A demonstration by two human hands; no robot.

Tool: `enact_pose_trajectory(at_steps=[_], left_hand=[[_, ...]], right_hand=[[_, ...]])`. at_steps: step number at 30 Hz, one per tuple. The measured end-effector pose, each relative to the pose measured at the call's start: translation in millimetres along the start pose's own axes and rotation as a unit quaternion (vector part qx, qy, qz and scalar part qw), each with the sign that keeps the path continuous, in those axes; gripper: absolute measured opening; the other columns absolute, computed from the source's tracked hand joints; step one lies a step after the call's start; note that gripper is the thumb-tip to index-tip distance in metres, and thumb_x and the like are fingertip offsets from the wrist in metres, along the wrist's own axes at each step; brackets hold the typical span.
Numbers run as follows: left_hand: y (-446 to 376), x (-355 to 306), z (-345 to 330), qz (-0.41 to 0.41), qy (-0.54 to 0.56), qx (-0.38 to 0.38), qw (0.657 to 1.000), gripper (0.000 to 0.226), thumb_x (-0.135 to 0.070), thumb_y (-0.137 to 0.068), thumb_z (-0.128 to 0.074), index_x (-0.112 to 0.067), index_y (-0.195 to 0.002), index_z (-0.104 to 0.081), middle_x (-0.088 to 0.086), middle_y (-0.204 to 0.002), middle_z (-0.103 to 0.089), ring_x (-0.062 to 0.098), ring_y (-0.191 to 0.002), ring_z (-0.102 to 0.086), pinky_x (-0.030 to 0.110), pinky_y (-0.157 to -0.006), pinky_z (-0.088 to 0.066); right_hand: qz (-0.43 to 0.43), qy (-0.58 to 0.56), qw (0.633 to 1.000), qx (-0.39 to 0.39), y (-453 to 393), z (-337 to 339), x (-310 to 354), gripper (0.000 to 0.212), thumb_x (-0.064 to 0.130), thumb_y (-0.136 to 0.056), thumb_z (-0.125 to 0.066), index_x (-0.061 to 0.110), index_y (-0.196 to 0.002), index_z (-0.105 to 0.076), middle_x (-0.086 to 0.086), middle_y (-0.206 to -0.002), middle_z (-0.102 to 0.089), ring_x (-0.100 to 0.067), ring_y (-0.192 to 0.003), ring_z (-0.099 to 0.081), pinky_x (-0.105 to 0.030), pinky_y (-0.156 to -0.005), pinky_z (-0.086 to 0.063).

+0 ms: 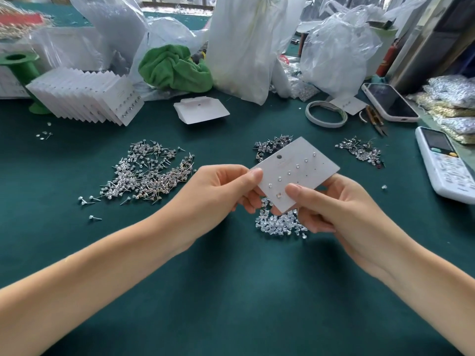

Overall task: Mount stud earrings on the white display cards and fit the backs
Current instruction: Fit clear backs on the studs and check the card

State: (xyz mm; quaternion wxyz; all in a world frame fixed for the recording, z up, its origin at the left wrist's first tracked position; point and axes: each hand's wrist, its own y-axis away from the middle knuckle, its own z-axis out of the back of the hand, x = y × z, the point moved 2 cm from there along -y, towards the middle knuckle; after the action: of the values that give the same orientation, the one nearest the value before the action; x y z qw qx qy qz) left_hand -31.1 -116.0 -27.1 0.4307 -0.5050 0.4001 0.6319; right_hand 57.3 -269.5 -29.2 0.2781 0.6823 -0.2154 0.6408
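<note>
White rectangular display card [295, 173] held tilted above clear plastic backs pile [280, 224], near silver stud heap [149, 173]. Card pinched at edges by left hand [221, 188] and right hand [331, 201], probably steadying it for back fitting; underside hidden.

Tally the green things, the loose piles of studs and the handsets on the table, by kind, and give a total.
Green things: 2, a cloth and a spool
Stud piles: 3
Handsets: 2, a phone and a remote
Total: 7
</note>
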Motion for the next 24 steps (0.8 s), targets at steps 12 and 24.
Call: enact_pose_trajectory(at_steps=[12,24], left_hand=[[-4.5,6.8,7.2,-0.092,-0.109,-0.010,0.990,0.019,-0.024,-0.091,-0.057,-0.017,-0.077,-0.068,-0.008,-0.065,-0.065,0.009,-0.060,-0.058,0.018,-0.061,-0.047],[-3.7,3.3,15.1,-0.155,-0.293,0.105,0.938,0.008,-0.014,-0.077,-0.075,-0.020,-0.077,-0.071,-0.011,-0.070,-0.066,0.004,-0.067,-0.062,0.006,-0.064,-0.039]], right_hand=[[0.048,-0.041,0.993,-0.098,-5.1,8.2,3.0,0.028,0.023,-0.066,-0.070,0.013,-0.091,-0.067,0.002,-0.070,-0.070,-0.006,-0.039,-0.038,-0.011,-0.041,-0.033],[0.061,-0.055,0.988,-0.128,-8.9,14.7,1.1,0.025,0.024,-0.070,-0.068,0.014,-0.093,-0.066,0.002,-0.070,-0.070,-0.006,-0.039,-0.039,-0.010,-0.039,-0.033]])
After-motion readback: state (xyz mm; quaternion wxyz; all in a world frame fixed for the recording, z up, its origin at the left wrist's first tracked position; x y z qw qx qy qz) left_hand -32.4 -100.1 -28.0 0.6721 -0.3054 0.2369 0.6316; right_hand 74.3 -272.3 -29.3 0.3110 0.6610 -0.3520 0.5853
